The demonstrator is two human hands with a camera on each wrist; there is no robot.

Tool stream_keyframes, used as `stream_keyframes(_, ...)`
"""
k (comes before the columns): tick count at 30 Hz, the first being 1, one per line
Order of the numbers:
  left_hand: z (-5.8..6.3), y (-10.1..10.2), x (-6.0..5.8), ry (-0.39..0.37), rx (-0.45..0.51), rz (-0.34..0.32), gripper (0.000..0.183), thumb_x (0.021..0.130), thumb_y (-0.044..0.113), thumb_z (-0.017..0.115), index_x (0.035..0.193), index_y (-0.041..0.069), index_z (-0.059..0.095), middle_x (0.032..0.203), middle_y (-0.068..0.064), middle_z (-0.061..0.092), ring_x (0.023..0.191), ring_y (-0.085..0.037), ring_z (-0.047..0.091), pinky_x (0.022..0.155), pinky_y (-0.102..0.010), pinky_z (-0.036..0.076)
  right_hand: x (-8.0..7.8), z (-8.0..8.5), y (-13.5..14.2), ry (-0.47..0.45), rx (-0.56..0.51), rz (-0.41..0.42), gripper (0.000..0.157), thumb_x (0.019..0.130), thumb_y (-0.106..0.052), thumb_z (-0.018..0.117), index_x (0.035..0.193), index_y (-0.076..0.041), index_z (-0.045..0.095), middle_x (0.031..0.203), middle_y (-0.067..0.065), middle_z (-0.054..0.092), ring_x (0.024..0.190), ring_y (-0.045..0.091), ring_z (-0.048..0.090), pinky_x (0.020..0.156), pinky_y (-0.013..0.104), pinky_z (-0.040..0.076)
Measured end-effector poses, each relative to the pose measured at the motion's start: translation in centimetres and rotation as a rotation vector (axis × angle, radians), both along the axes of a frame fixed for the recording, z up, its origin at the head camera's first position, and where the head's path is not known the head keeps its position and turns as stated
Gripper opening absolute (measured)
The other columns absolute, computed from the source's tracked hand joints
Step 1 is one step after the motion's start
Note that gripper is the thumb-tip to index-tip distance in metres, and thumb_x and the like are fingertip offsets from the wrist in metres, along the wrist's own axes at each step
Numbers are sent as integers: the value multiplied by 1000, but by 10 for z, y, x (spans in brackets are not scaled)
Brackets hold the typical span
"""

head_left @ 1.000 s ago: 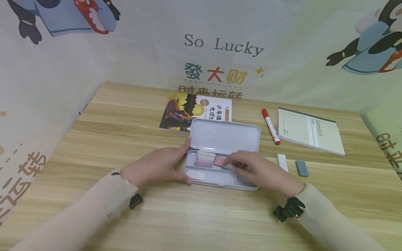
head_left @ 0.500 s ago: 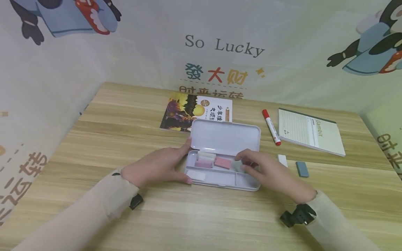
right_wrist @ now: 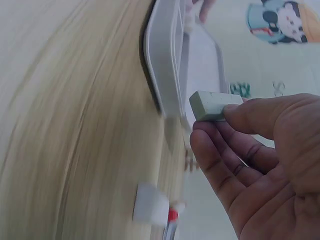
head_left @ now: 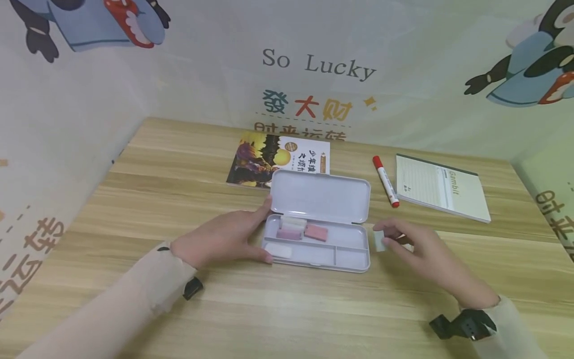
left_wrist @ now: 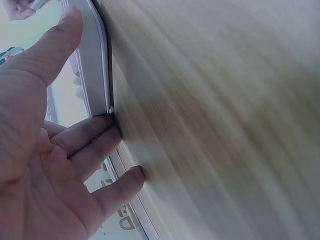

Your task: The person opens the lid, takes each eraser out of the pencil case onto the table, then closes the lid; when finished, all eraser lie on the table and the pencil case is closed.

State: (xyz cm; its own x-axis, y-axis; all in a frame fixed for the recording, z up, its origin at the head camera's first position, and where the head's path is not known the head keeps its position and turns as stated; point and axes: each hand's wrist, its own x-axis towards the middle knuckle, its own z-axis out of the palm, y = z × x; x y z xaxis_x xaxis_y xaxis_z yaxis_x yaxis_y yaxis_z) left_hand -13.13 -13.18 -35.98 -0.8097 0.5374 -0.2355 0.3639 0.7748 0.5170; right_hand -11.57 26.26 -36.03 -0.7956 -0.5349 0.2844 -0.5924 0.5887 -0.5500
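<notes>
My left hand [head_left: 219, 237] rests against the left end of an open white pencil case [head_left: 314, 255]. Its thumb lies along the front wall and its fingers touch near the back corner, as the left wrist view shows. My right hand [head_left: 423, 254], just right of the case, pinches a pale green eraser [right_wrist: 215, 105] between thumb and fingers, above the table. Inside the case lie a pink eraser [head_left: 316, 232], a purple eraser [head_left: 289, 234] and a whitish eraser [head_left: 293, 223] in the back compartment. A white eraser [head_left: 278, 250] sits in the front left compartment.
Behind the case lies a book [head_left: 264, 159], partly covered by the raised lid [head_left: 320, 196]. A red-capped marker [head_left: 385, 181] and a notebook [head_left: 441, 187] are at the back right. A white block [right_wrist: 150, 205] stands on the table near my right hand.
My right hand has lifted the pale green eraser out of the back compartment and carried it right, past the case's end. It now hides the blue eraser. My left hand stays put.
</notes>
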Motion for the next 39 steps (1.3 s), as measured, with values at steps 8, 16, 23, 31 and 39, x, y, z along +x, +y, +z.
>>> stream_keyframes(8, -1, -1, 0, 12, -1, -5, 125, 84, 55, 83, 169, 10, 3, 153, -22, 57, 141, -35, 57, 123, -50, 44, 9, -1, 41, 33, 18, -162, 33, 88, 13, 72, 117, -4, 71, 92, 7, 78, 86, -11, 62, 72, 10, 57)
stream_keyframes(16, -1, 0, 1, 26, -14, -12, 125, 84, 56, 82, 169, 9, 4, 156, -20, 55, 143, -34, 55, 123, -49, 43, 13, -10, 88, 11, 22, -252, 31, 89, 16, 69, 116, 0, 70, 87, -15, 70, 82, -15, 59, 68, 4, 51)
stream_keyframes(23, -1, 0, 0, 16, -29, -4, 125, 83, 57, 82, 169, 10, 4, 158, -19, 53, 144, -33, 55, 123, -49, 43, 15, -18, 113, -37, 34, -308, 27, 91, 15, 66, 115, 3, 67, 92, -35, 61, 84, -19, 57, 68, 1, 49)
stream_keyframes(31, -1, -1, 0, 15, -23, -2, 125, 84, 56, 82, 169, 10, 4, 157, -19, 54, 144, -33, 54, 124, -49, 43, 10, -24, 126, -32, 97, -345, 25, 91, 14, 67, 113, 4, 68, 86, 8, 74, 83, -21, 53, 67, -1, 47)
stream_keyframes(39, -2, -2, 0, 14, -19, -2, 125, 84, 56, 82, 169, 11, 3, 156, -20, 55, 144, -34, 55, 124, -49, 42, 6, -26, 131, -74, 142, -398, 21, 93, 12, 65, 113, 8, 67, 89, 22, 74, 79, -21, 50, 63, 4, 46)
